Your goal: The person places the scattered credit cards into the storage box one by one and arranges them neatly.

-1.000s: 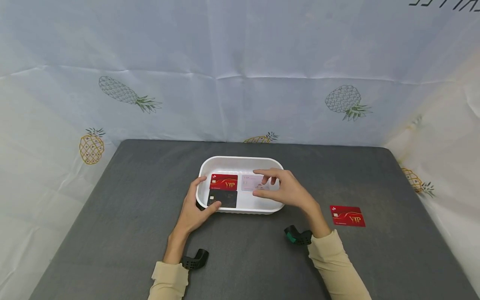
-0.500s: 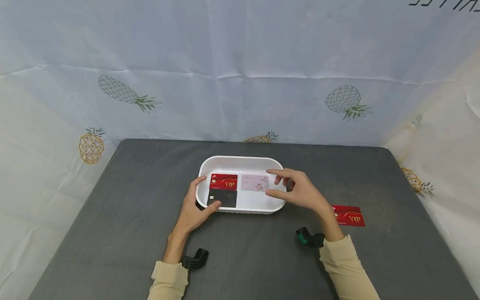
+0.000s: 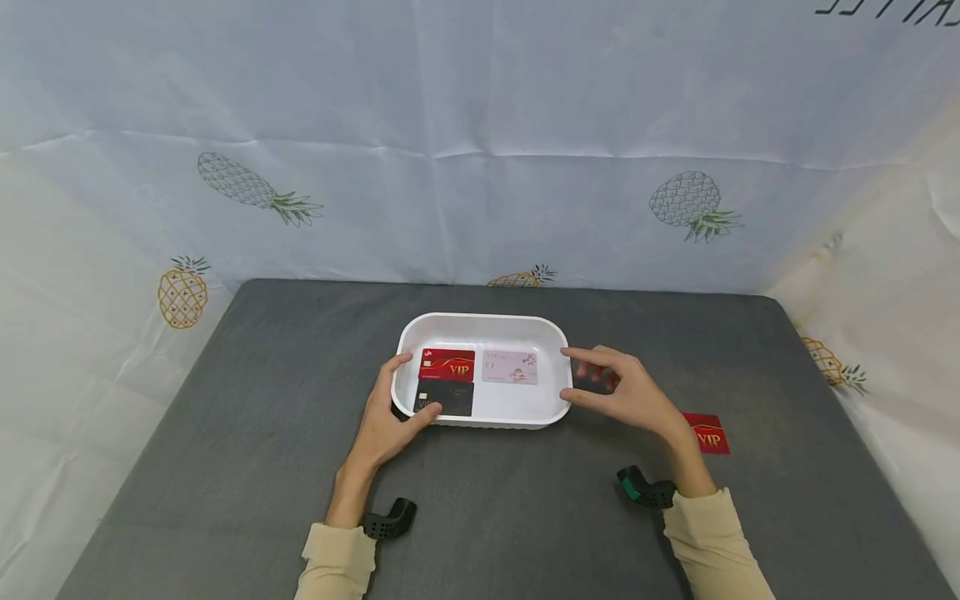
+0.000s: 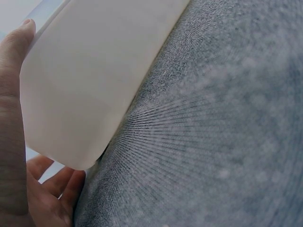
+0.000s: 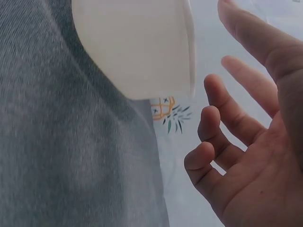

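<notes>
A white plastic tray [image 3: 517,407] stands on the table. My left hand [image 3: 381,432] grips its left end, thumb over the front rim and fingers along the side; the left wrist view shows the tray's outer wall [image 4: 94,85] between thumb and fingers. Inside the tray lie a red VIP card [image 3: 447,365], a black card [image 3: 453,398] just below it, partly behind my thumb, and a pale pink card [image 3: 510,367] on the right. My right hand [image 3: 633,390] holds nothing; its thumb and index finger are spread at the tray's right end, other fingers loosely bent.
Another red VIP card [image 3: 711,434] lies on the grey table [image 3: 510,517] to the right, partly hidden behind my right wrist. A pale curtain [image 3: 480,200] printed with pineapples hangs behind the table and at both sides.
My right hand has moved from above the pink card rightward to the tray's right end, uncovering that card and covering part of the red card on the table. The left hand stays put.
</notes>
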Available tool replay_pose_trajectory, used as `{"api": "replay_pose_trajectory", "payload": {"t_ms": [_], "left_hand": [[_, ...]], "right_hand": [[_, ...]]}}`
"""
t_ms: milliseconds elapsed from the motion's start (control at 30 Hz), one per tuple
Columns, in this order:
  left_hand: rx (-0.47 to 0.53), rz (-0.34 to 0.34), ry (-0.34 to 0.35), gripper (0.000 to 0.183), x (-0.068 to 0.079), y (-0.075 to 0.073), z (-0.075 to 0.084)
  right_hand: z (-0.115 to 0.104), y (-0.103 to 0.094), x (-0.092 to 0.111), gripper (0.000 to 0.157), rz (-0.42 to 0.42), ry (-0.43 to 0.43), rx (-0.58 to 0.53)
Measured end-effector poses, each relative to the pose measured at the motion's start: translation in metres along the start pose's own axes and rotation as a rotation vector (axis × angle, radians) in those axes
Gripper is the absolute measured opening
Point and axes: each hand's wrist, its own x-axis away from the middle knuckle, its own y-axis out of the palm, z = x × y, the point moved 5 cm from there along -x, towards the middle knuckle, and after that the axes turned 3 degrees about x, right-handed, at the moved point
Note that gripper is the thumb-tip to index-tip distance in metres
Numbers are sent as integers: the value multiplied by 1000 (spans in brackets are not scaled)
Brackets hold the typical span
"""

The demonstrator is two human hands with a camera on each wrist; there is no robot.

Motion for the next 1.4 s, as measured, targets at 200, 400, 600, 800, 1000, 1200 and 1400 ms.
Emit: {"api": "replay_pose_trajectory", "payload": {"t_ms": [200, 400, 600, 800, 1000, 1200, 1400], "left_hand": [[-2, 6, 12, 86, 0, -1, -1], [-5, 6, 28, 86, 0, 0, -2], [-2, -1, 25, 86, 1, 1, -3], [0, 3, 25, 86, 0, 0, -2], [-4, 7, 18, 86, 1, 0, -3], [2, 5, 16, 86, 1, 1, -2], [6, 6, 20, 85, 1, 0, -1]], "right_hand": [[7, -8, 8, 55, 13, 32, 14], [16, -17, 21, 55, 4, 45, 14], [29, -24, 37, 52, 11, 10, 11], [40, -29, 49, 52, 16, 0, 3], [53, -38, 63, 53, 3, 49, -9], [64, -54, 81, 53, -11, 82, -6], [78, -68, 99, 52, 2, 102, 17]]}}
